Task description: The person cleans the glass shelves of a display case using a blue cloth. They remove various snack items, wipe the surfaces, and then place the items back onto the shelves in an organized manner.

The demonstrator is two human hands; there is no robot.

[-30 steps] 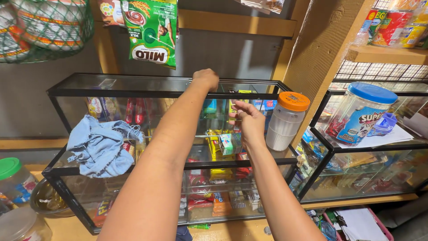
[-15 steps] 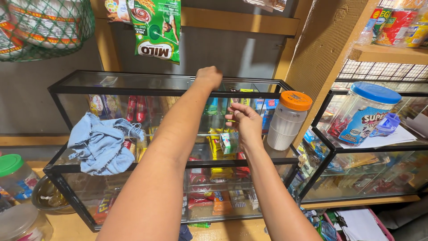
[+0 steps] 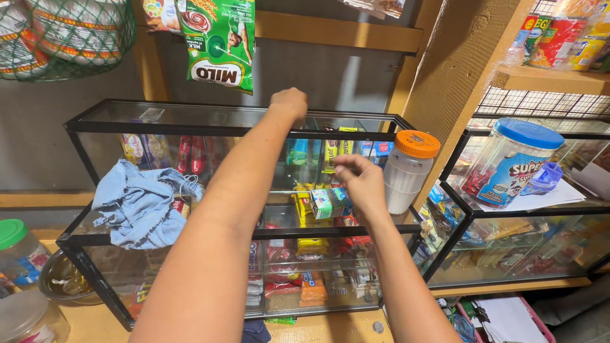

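My left hand (image 3: 289, 101) reaches across the top of a black-framed glass display case (image 3: 190, 130). It is closed, with the fingers curled over the case's rear rim. My right hand (image 3: 359, 181) hovers over the right part of the glass top with its fingertips bunched together, and I see nothing between them. Just left of that hand, under the glass, lie a small green box (image 3: 327, 203) and yellow snack packets (image 3: 304, 206). The lower shelves hold several more packets.
A blue cloth (image 3: 140, 203) lies on the case's left end. An orange-lidded plastic jar (image 3: 410, 171) stands at its right end. A second glass case (image 3: 572, 216) carries a blue-lidded jar (image 3: 511, 162) and papers. A green sachet strip (image 3: 219, 41) and a netted bag (image 3: 63, 35) hang above.
My right hand has dropped lower and drawn slightly right, toward the case's front edge, with its fingers closing together. My left hand stays on the rear rim.
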